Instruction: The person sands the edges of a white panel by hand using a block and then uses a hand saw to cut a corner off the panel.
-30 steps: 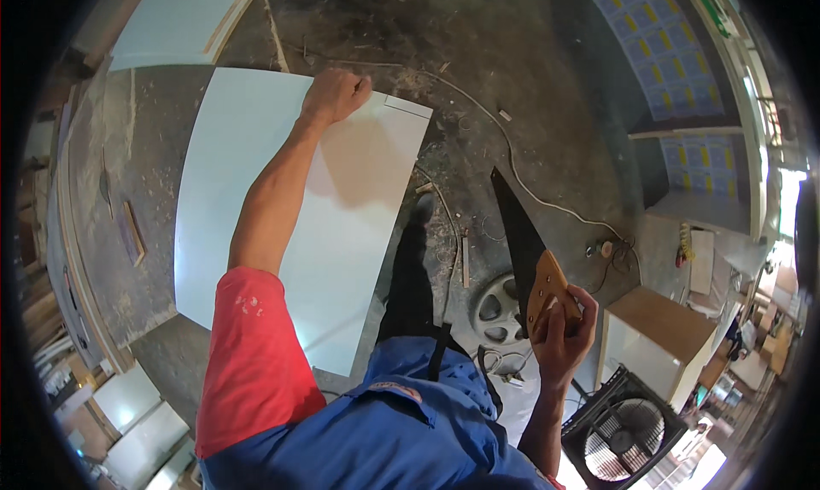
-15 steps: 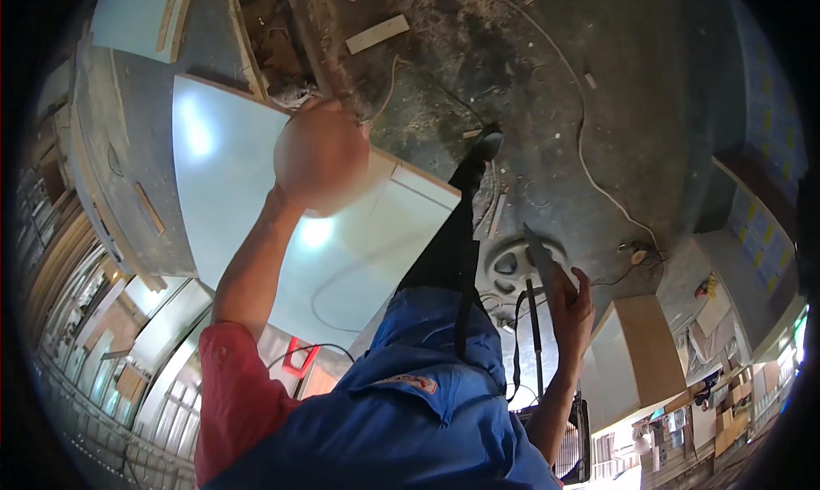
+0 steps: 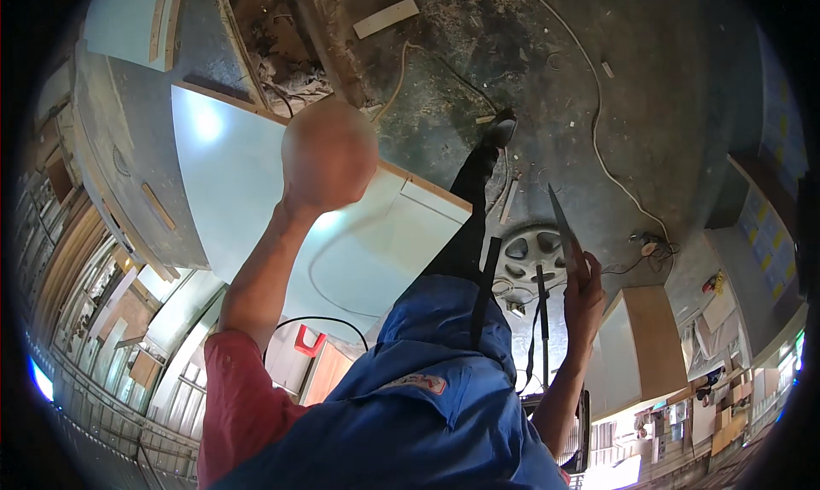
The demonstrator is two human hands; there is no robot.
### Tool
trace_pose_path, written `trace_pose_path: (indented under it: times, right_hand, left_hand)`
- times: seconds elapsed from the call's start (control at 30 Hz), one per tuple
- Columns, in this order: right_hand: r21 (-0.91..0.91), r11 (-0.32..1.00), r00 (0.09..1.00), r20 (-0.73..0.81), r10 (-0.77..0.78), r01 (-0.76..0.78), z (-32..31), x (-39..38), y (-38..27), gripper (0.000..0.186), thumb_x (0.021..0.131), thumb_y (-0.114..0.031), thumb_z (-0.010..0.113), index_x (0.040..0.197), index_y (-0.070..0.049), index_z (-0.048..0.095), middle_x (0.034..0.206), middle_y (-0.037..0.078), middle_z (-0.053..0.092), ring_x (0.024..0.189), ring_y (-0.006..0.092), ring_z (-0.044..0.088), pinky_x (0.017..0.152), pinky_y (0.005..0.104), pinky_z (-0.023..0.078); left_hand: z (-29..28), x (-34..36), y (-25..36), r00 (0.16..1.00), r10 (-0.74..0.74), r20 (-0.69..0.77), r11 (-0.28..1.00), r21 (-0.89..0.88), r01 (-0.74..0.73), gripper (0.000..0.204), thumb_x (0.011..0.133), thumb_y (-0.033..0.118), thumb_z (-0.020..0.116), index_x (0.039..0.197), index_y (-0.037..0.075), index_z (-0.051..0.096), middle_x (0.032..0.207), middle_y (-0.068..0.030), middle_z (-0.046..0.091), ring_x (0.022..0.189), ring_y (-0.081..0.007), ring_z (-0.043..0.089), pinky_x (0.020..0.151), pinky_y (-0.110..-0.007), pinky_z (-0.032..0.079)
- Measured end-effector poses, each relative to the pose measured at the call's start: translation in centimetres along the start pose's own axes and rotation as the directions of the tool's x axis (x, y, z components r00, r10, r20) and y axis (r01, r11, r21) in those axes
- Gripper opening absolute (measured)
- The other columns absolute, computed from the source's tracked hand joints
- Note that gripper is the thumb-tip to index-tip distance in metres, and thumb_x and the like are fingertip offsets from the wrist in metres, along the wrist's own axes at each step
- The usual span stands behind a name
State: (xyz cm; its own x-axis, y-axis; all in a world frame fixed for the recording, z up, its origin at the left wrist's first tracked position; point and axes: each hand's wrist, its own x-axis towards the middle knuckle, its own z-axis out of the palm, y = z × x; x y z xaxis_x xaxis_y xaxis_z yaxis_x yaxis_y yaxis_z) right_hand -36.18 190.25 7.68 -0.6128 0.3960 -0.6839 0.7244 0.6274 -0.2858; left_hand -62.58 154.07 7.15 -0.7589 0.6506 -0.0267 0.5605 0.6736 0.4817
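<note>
Over the far edge of a glossy white panel (image 3: 226, 191) is my left hand (image 3: 318, 178). A round blur hides its fingers, so I cannot see what they do or hold. My right hand (image 3: 585, 298) is closed around the near end of a thin, flat, dark grey tapered strip (image 3: 565, 221) like a blade. Its narrow end points away from me. Below and left of the strip, on the floor, lies a grey spoked wheel-shaped base (image 3: 531, 249) with a dark pole (image 3: 542, 302) rising from it.
A pale cable (image 3: 595, 131) curves across the dirty floor on the right. A wooden offcut (image 3: 386, 18) lies at the far side. A white and brown cabinet (image 3: 645, 345) stands to the right. Stacked boards (image 3: 77, 251) line the left. A red handle-shaped thing (image 3: 309, 340) is beside my left arm.
The view has shifted slightly, so most things sit a little differently. My right hand and the grey strip have moved a bit right; the strip now stands out more clearly.
</note>
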Motion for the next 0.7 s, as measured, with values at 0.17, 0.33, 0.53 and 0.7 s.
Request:
trace_pose_path:
  times: [0.17,0.33,0.53,0.7]
  right_hand:
    - [0.268,0.962,0.986,-0.169,-0.011,0.057,0.4,-3.6,-2.1,0.039,0.1,-0.022,0.056,0.134,-0.005,0.052,0.09,0.009,0.069,0.063,0.0137,0.057,0.054,0.0322,0.046]
    - [0.605,0.796,0.964,-0.225,0.143,0.023,2.1,-10.9,-4.7,0.036,0.101,-0.018,0.056,0.134,-0.005,0.054,0.098,0.007,0.067,0.068,0.0062,0.052,0.056,0.022,0.041]
    - [0.767,0.576,0.867,-0.461,0.187,0.283,6.9,-23.2,-4.0,0.034,0.1,-0.011,0.056,0.132,0.0,0.053,0.102,0.008,0.064,0.062,0.0046,0.049,0.054,0.018,0.039]
    - [0.677,0.504,0.731,-0.671,0.122,0.537,9.3,-30.3,-6.3,0.038,0.1,-0.014,0.056,0.134,0.003,0.048,0.083,0.007,0.059,0.052,0.0043,0.044,0.043,0.019,0.035]
  left_hand:
    - [0.0,-0.3,-0.4,0.997,0.068,-0.025,0.998,-0.009,-0.068,0.027,0.088,0.009,0.057,0.062,0.003,0.053,0.062,-0.0094,0.052,0.063,-0.03,0.053,0.063,-0.041,0.041]
    - [1.5,-0.2,-1.5,0.983,0.143,-0.118,0.99,0.026,-0.141,0.033,0.093,0.017,0.057,0.063,0.002,0.054,0.062,-0.012,0.052,0.065,-0.0328,0.053,0.065,-0.043,0.043]
    - [1.9,1.2,-2.4,0.983,0.077,-0.168,0.992,0.109,-0.06,0.046,0.094,0.031,0.05,0.062,0.002,0.065,0.062,-0.0181,0.061,0.065,-0.0399,0.062,0.064,-0.051,0.05]
    - [2.1,1.4,-2.3,0.985,0.058,-0.162,0.991,0.127,-0.037,0.05,0.094,0.029,0.054,0.057,-0.004,0.049,0.048,-0.0174,0.049,0.04,-0.0284,0.048,0.048,-0.046,0.039]
